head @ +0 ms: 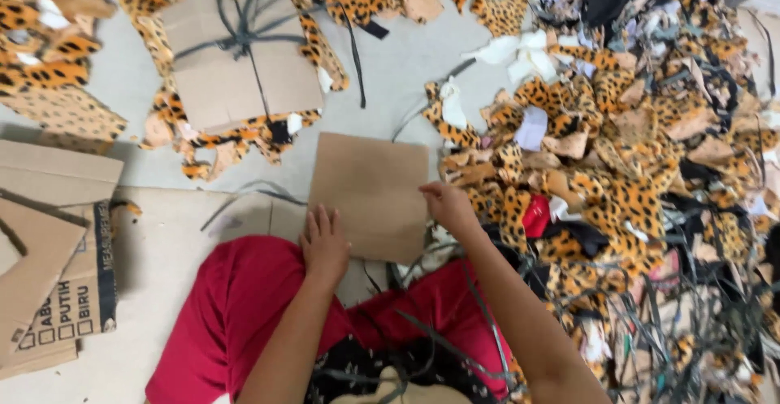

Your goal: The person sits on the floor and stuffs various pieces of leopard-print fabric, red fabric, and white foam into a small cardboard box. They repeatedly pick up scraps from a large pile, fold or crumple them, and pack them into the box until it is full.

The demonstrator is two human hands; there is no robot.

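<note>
Bare grey floor (398, 71) lies open at upper centre; a heap of leopard-print fabric scraps (617, 168) blocks the frame's right side, a string-tied cardboard bundle (236, 62) the upper left.

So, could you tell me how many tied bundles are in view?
1: a cardboard-topped bundle bound with dark strap, upper left on the floor. Others may be hidden under scraps.

Two bare hands show, the left hand (325, 245) at six o'clock and the right hand (447, 205) just right of it. One loose cardboard sheet (370, 193) lies at centre. One cardboard bundle tied with dark strap (240, 62) sits at eleven o'clock. One flattened cardboard box (57, 266) lies at eight o'clock. Leopard-print fabric scraps (617, 193) from one to four o'clock are too many to count
</note>
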